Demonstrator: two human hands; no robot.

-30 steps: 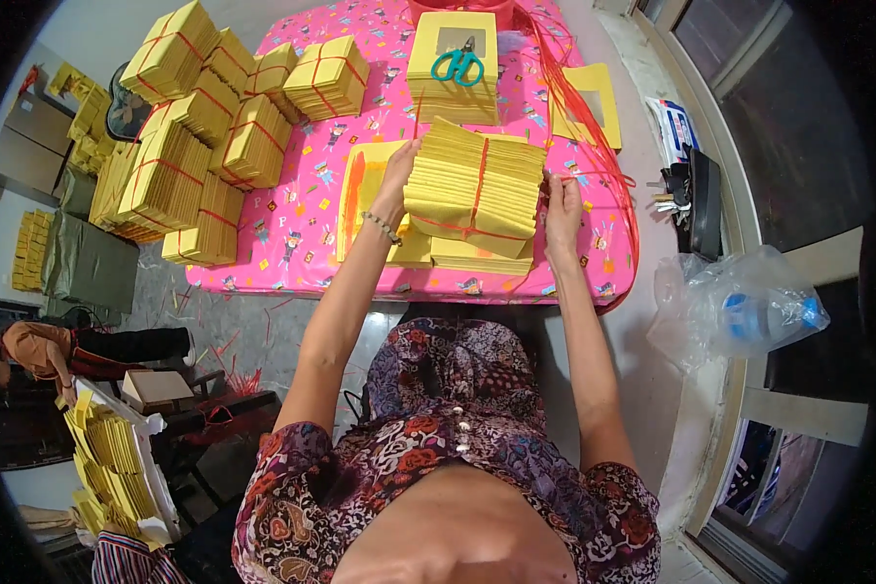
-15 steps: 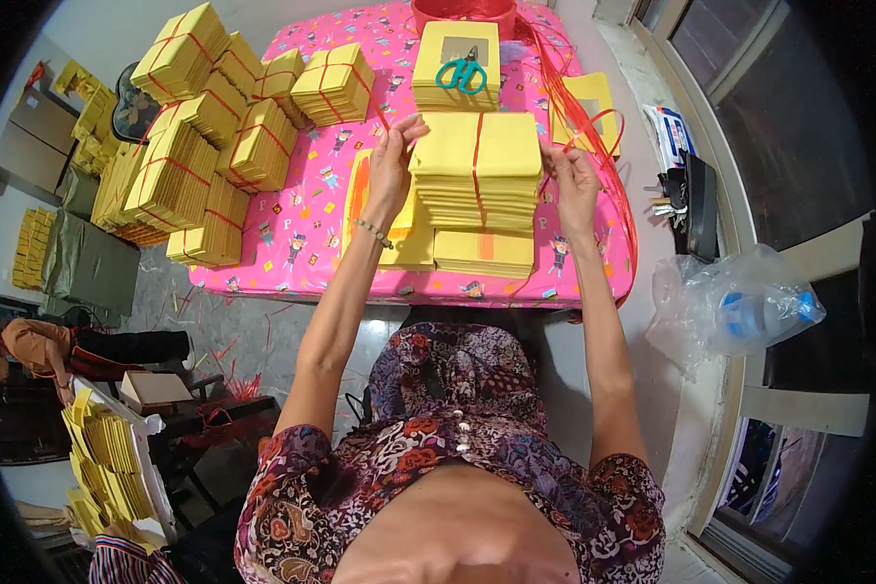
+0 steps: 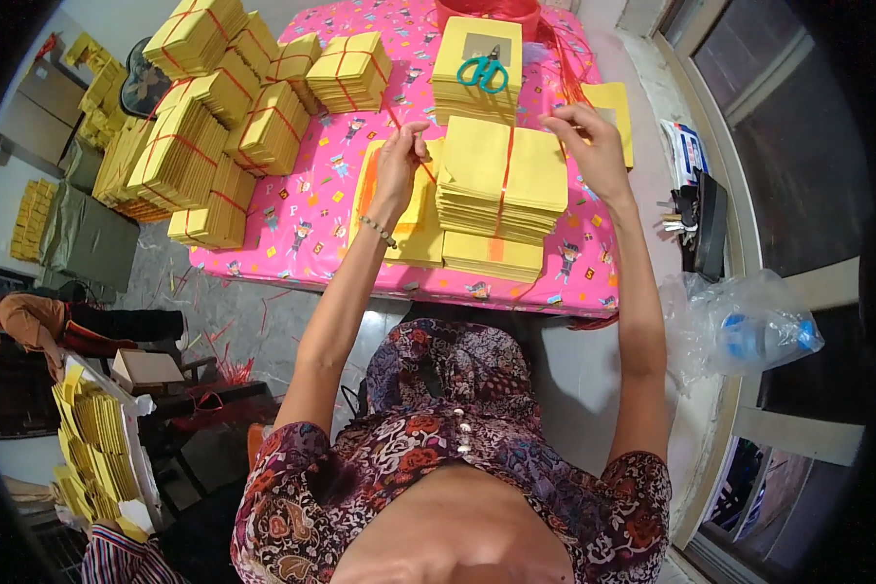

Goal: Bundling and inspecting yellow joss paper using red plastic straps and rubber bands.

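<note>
Lying between both hands, the yellow paper stack (image 3: 501,185) carries a red string (image 3: 504,170) running lengthwise over it, the left hand (image 3: 399,161) and right hand (image 3: 589,146) each pinching an end.

The red spool (image 3: 487,8) at the far end of the bench (image 3: 311,224) is cut off by the top edge. The paper stack (image 3: 501,180) hides the red string beneath it. What the plastic bag (image 3: 749,331) holds is too blurred to tell.

The stack of paper sheets (image 3: 501,185) is bright yellow, crossed by a thin red string (image 3: 504,175); the worktop (image 3: 321,204) wears a hot-pink cloth printed with small cartoon figures; the scissors (image 3: 484,70) at upper centre have teal handles; the tied bundles (image 3: 214,127) at upper left are yellow with red bands
</note>
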